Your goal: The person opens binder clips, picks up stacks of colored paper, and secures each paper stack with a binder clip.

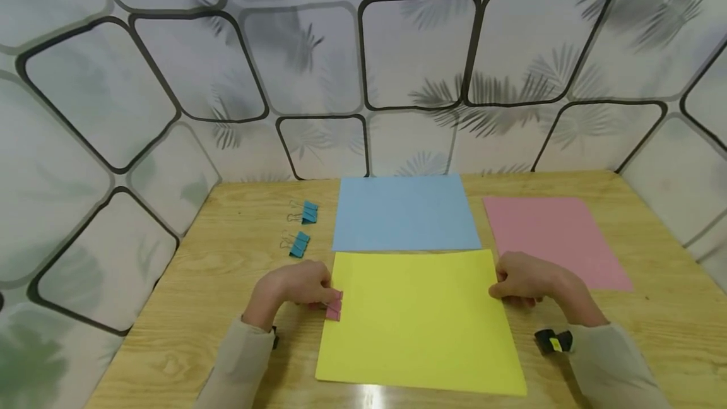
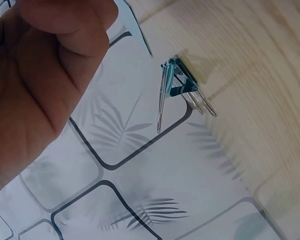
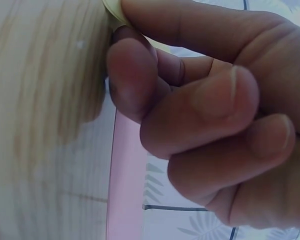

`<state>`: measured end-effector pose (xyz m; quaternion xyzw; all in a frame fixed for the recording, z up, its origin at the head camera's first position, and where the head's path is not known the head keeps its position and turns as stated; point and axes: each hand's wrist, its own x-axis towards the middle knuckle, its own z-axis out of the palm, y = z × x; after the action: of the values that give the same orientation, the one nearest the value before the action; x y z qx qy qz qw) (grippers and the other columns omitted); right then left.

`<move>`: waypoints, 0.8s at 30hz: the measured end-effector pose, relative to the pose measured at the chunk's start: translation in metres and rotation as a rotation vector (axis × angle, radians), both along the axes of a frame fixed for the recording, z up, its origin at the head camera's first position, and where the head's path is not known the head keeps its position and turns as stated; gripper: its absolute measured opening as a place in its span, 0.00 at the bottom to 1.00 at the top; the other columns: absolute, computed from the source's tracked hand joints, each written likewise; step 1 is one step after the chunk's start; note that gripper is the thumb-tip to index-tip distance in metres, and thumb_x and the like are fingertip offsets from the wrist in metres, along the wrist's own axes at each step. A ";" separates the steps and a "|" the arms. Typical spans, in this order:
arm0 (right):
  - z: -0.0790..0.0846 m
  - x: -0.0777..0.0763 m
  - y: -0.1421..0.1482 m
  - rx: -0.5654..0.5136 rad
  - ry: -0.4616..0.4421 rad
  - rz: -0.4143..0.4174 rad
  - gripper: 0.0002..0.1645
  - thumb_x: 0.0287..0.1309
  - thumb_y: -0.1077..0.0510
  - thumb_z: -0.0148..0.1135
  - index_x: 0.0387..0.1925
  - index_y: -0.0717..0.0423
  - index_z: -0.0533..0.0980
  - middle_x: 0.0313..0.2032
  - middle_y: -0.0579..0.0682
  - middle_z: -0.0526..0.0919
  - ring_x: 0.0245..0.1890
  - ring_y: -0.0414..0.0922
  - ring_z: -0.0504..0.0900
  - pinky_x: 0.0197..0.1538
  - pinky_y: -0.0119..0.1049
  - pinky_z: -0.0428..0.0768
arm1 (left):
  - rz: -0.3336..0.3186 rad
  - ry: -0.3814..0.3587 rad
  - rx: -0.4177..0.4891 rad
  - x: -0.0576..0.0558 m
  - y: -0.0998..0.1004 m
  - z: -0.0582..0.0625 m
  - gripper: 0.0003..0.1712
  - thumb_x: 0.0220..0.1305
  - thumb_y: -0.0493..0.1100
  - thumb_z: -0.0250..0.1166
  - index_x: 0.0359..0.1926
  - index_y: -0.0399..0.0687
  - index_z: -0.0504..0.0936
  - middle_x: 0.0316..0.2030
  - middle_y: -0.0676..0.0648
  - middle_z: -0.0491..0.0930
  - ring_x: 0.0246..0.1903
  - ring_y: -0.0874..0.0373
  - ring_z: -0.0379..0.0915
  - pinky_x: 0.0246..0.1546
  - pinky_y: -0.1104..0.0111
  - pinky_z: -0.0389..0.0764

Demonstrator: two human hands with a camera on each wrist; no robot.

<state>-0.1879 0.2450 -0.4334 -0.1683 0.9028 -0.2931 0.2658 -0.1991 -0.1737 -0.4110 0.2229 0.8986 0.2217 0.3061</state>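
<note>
A yellow sheet (image 1: 420,327) lies near the front of the table, with a pink binder clip (image 1: 334,309) on its left edge. My left hand (image 1: 300,284) grips this clip between thumb and fingers; in the left wrist view the fingertips are out of frame. At the opposite edge, my right hand (image 1: 528,278) pinches the sheet between thumb and index finger. The right wrist view shows the edge of the yellow paper (image 3: 115,11) under the thumb, with the other fingers curled below.
Behind the yellow sheet lies a blue sheet (image 1: 406,214), and a pink sheet (image 1: 559,240) is to the right. Two teal binder clips (image 1: 299,245) sit at the back left of the wooden table (image 1: 187,308). A patterned wall covering (image 1: 324,62) borders the table.
</note>
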 end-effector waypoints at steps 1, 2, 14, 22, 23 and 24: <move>0.000 0.000 0.000 0.004 0.001 -0.004 0.22 0.62 0.59 0.63 0.12 0.54 0.71 0.09 0.42 0.67 0.08 0.37 0.61 0.15 0.28 0.59 | -0.001 0.002 -0.001 0.000 0.000 0.000 0.26 0.69 0.48 0.64 0.14 0.46 0.72 0.11 0.54 0.62 0.13 0.62 0.55 0.18 0.70 0.57; 0.001 0.000 0.000 0.005 0.004 -0.007 0.22 0.61 0.59 0.63 0.12 0.54 0.71 0.09 0.42 0.67 0.08 0.37 0.61 0.15 0.29 0.59 | -0.004 0.004 -0.001 -0.001 0.000 0.000 0.26 0.69 0.48 0.64 0.14 0.46 0.72 0.11 0.54 0.62 0.13 0.62 0.54 0.18 0.70 0.57; 0.003 0.001 0.000 0.004 0.017 0.001 0.24 0.62 0.59 0.63 0.11 0.53 0.70 0.08 0.41 0.66 0.07 0.36 0.60 0.15 0.28 0.59 | -0.025 -0.002 0.018 -0.003 -0.001 -0.002 0.27 0.70 0.47 0.63 0.13 0.48 0.70 0.11 0.55 0.61 0.13 0.62 0.54 0.18 0.71 0.57; 0.002 0.000 -0.003 0.009 0.030 -0.005 0.24 0.64 0.59 0.62 0.11 0.54 0.71 0.08 0.41 0.67 0.08 0.37 0.61 0.16 0.29 0.61 | -0.018 0.000 0.007 -0.002 -0.001 -0.001 0.27 0.70 0.47 0.63 0.13 0.46 0.70 0.10 0.55 0.61 0.12 0.63 0.53 0.18 0.71 0.56; 0.002 0.001 -0.003 0.010 0.025 -0.008 0.24 0.64 0.59 0.62 0.11 0.54 0.71 0.08 0.42 0.67 0.08 0.37 0.61 0.16 0.29 0.61 | -0.018 -0.002 0.009 -0.002 -0.001 -0.001 0.27 0.70 0.46 0.63 0.13 0.46 0.70 0.10 0.55 0.61 0.12 0.63 0.53 0.18 0.71 0.56; 0.002 0.001 -0.003 0.011 0.020 -0.012 0.24 0.64 0.59 0.62 0.12 0.54 0.71 0.08 0.42 0.67 0.08 0.37 0.62 0.16 0.29 0.61 | -0.018 -0.003 0.010 -0.002 -0.002 -0.001 0.27 0.70 0.46 0.63 0.13 0.46 0.70 0.10 0.55 0.61 0.12 0.63 0.53 0.18 0.71 0.56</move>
<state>-0.1873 0.2418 -0.4312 -0.1644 0.9079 -0.2882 0.2560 -0.2011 -0.1753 -0.4122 0.2323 0.8949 0.2239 0.3082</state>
